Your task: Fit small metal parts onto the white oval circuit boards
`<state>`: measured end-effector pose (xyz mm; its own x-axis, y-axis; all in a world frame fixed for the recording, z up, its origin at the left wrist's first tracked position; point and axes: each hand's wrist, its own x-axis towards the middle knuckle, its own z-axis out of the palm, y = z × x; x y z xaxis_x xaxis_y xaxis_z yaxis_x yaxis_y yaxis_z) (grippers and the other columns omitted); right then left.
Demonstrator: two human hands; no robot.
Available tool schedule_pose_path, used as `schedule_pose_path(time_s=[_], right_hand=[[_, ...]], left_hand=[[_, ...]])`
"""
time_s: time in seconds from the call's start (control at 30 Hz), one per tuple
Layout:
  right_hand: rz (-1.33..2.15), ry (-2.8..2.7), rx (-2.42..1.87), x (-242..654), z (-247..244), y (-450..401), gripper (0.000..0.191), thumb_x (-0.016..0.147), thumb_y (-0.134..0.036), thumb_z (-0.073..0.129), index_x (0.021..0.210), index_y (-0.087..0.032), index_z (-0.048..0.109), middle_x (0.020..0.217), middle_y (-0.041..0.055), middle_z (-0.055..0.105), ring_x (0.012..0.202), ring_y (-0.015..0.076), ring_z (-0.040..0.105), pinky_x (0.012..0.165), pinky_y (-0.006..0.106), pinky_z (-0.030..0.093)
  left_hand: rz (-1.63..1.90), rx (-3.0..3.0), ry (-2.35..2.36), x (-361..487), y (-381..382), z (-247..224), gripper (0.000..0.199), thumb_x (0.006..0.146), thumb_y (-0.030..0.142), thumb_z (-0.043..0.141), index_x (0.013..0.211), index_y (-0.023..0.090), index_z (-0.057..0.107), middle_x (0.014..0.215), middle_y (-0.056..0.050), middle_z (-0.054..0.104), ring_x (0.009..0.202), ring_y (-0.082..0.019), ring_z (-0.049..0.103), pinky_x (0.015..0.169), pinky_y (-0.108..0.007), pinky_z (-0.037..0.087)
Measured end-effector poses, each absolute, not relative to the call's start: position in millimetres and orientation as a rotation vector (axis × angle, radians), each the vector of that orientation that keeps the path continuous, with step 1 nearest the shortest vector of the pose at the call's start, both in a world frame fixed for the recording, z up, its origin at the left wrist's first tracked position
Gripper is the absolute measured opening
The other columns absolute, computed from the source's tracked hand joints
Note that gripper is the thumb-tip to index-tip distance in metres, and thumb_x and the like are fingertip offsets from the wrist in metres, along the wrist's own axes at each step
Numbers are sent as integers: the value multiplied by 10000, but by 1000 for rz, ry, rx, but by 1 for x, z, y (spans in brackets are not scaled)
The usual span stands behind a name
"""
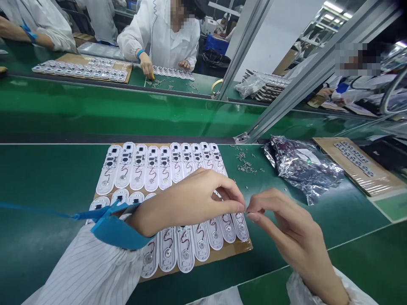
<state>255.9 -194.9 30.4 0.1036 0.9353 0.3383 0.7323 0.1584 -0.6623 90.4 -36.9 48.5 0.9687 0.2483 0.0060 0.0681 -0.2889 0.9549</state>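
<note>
Ok so up close: our left hand [187, 204] and right hand [282, 224] are both pinched down narrow, meeting over one tiny metal bit [245, 210]. It's mostly buried between the fingertips, so we honestly can't tell if it's a screw or something else. That pinch sits above the right end of the near row of white circuit boards [164, 165], which lie on a cardboard sheet [229, 253] near the far edge of the green bench [47, 190].

We count ten boards in the far row. The near row is harder: our forearm covers the middle, so we only get four heads and about seven tails, and can't give a sure total. A blue wrist strap [114, 226] sits over the striped sleeve [89, 267] on our left arm.

Just past the cardboard's far right corner there's a scatter of loose metal bits [243, 160], too small to count. To the right of that is one crumpled silver bag [302, 169], then a second cardboard sheet [356, 163] near the bench's right end, its boards too foreshortened to count.

Over on the far bench [178, 87], a co-worker [159, 34] has one hand [146, 65] down by another row of boards, with the fingers too small to make out.
</note>
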Motion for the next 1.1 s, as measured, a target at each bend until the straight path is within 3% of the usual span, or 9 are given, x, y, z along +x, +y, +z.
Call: schedule_pose_path(time_s=[0.17, 0.27, 0.47, 0.73, 0.93, 1.1], right_hand=[[335, -1837, -1765, 246, 15, -193, 114, 981, -218, 527, 945, -256, 629, 912, 48, 649, 825, 196, 620, 669, 317, 501], [384, -1960, -1821, 239, 2, -189, 173, 1003, -245, 484, 964, -245, 653, 921, 54, 655, 822, 202, 614, 697, 337, 494], [375, -2061, -1874, 235, -8, -181, 221, 1009, -220, 460, 930, -241, 665, 919, 39, 671, 772, 177, 620, 671, 311, 458], [428, -2112, -1868, 237, -13, -183, 202, 1025, -222, 434, 971, -230, 628, 936, 38, 653, 801, 172, 592, 702, 327, 412], [254, -2277, -1836, 235, -8, -178, 289, 1040, -200, 352, 985, -203, 635, 885, 47, 636, 691, 158, 526, 657, 315, 382], [197, -2371, -1803, 231, -3, -172, 353, 1031, -162, 303, 902, -187, 631, 850, 66, 613, 671, 174, 512, 619, 312, 382]], left_hand=[[193, 2245, 449, 92, -30, 22, 187, 876, 147, 526, 831, 182, 704, 858, -21, 682, 813, -162, 616, 717, -278, 450], [110, 2437, 457, 87, -35, 8, 241, 888, 94, 481, 932, 204, 691, 924, -32, 651, 847, -182, 614, 701, -289, 434], [-124, 2680, 573, 75, -58, 32, 345, 874, -56, 393, 1004, 149, 639, 1067, -82, 617, 1006, -234, 609, 835, -348, 464], [-426, 2768, 603, 81, -71, 49, 367, 907, -33, 349, 1041, 116, 657, 1061, -137, 603, 1031, -282, 593, 796, -394, 475], [-389, 2783, 681, 82, -78, 37, 362, 899, -26, 365, 1044, 119, 663, 1075, -158, 617, 1019, -285, 591, 742, -380, 437], [-326, 2789, 697, 84, -80, 28, 330, 902, -2, 373, 993, 115, 669, 1056, -168, 625, 1010, -280, 591, 795, -394, 436]])
